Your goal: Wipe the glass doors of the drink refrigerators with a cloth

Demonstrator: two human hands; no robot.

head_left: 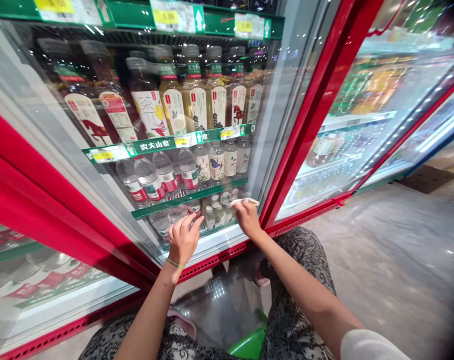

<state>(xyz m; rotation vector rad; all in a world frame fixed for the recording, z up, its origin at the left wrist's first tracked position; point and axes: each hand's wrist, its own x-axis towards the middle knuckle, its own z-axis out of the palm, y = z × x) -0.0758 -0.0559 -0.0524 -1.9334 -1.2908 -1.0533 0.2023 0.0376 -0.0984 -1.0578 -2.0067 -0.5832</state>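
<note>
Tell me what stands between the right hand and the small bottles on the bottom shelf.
The cooler's glass door does: the cloth in the right hand is pressed against its outside, in front of the small bottles.

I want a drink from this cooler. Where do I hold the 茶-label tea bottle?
Grip the tea bottle around its labelled body, from the front, past the glass door: it stands upright in the front row, with bottles close at its sides, and the body is wider than the neck.
</note>
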